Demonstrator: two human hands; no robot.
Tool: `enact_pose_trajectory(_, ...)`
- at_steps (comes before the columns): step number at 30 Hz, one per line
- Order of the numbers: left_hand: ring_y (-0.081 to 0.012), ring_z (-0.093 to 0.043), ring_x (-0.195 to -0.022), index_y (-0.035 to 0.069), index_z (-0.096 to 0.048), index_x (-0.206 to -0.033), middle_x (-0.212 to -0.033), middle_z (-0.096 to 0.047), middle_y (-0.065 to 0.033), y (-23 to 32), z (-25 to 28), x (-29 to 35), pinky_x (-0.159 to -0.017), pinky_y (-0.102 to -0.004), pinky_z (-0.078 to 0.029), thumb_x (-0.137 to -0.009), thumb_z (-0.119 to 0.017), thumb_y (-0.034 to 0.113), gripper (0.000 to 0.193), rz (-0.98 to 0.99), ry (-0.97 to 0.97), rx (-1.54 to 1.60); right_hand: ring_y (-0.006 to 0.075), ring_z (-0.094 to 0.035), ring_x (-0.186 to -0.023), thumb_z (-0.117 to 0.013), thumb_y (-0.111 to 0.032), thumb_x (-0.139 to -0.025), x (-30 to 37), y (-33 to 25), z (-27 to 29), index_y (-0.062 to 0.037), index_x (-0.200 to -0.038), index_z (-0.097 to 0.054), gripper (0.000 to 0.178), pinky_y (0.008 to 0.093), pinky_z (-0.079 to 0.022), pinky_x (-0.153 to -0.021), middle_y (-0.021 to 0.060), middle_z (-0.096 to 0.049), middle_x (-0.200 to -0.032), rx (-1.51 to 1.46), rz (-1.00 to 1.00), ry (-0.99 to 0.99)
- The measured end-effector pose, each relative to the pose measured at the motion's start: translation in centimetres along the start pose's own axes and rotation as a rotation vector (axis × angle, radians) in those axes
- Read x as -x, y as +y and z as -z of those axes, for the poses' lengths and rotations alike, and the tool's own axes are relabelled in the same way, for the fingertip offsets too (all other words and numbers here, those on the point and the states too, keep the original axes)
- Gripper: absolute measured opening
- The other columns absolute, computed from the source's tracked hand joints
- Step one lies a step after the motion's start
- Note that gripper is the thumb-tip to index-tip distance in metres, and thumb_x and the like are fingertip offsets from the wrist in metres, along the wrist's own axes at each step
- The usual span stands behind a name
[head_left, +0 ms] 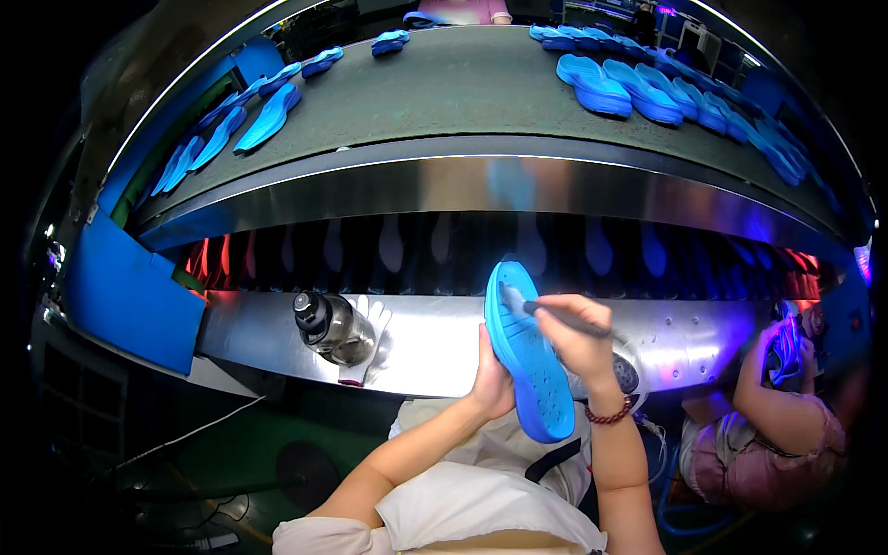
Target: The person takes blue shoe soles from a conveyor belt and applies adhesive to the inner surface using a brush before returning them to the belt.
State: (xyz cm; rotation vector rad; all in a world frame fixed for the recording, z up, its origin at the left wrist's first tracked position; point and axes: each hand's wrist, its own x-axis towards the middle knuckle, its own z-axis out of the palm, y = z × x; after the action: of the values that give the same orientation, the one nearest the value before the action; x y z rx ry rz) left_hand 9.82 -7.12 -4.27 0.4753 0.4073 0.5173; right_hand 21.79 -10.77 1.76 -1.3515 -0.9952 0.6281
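Over the near edge of the steel worktop point(425, 347), the left hand point(494, 377) clasps one blue sole point(529, 361) by its side; the right hand point(579, 346) pinches one brush point(575, 322) against its face. One bottle point(340, 331) and one white glove point(376, 319) sit leftward; beyond, more soles point(597, 85), too overlapped to count, line the conveyor point(425, 102).

A blue, perforated sole point(529, 363) slants under a dark-handled brush point(530, 307).
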Motion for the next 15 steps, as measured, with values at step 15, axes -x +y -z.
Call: enact_pose_trajectory(15,-0.0317,-0.053,-0.106,0.008,-0.035,-0.133,-0.118,-0.051,-0.0179,2.1,-0.4,2.0,-0.094,-0.0484,-0.04,-0.077,-0.008,0.078,0.094,0.127,-0.365,0.167,0.0137,-0.063,-0.073,-0.063,0.003,-0.076,2.4,-4.5,3.4,0.0056,-0.092,-0.064,0.016,0.0236,-0.049,-0.064,0.0106,-0.065,-0.088,-0.028,0.185,-0.135)
